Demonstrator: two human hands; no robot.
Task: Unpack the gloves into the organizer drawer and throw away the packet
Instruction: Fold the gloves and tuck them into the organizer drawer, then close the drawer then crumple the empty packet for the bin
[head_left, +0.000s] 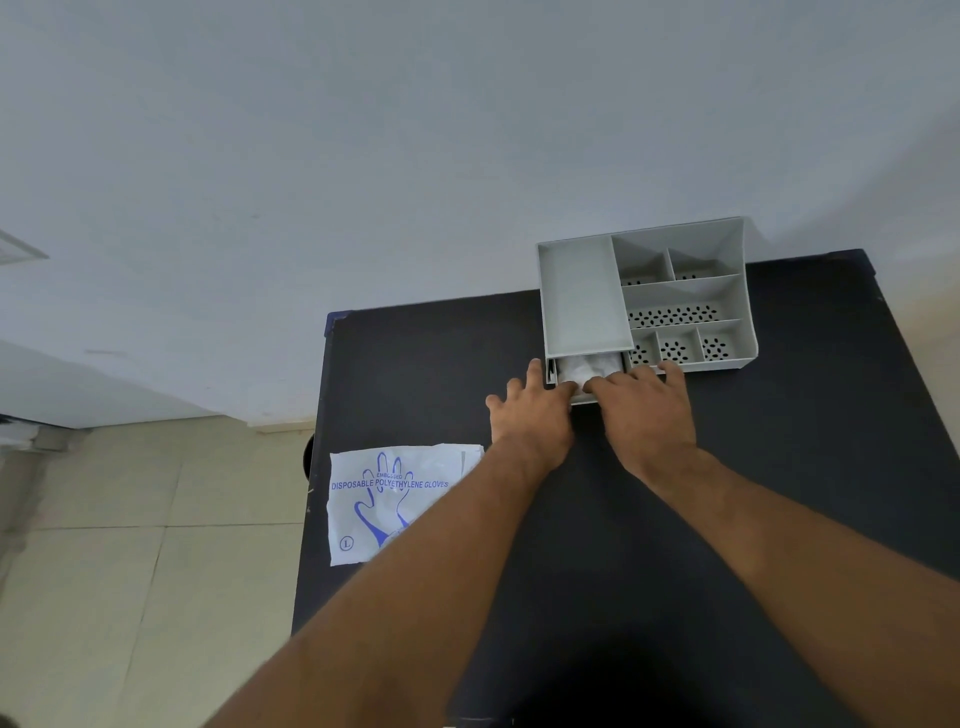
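A grey organizer (582, 291) with several compartments stands at the far edge of the black table (779, 467). Its small drawer (584, 399) at the front left is pulled partly out. Crumpled clear gloves (587, 366) lie inside it. My left hand (530, 415) and my right hand (647, 410) both rest against the drawer's front, fingers spread, holding nothing that I can see. The white glove packet (379, 499), printed with a blue hand and lettering, lies flat at the table's left edge, below and to the left of my left hand.
A pale wall rises right behind the organizer. Beige floor tiles (130, 545) lie to the left of the table. A dark round object (309, 457) shows just past the table's left edge.
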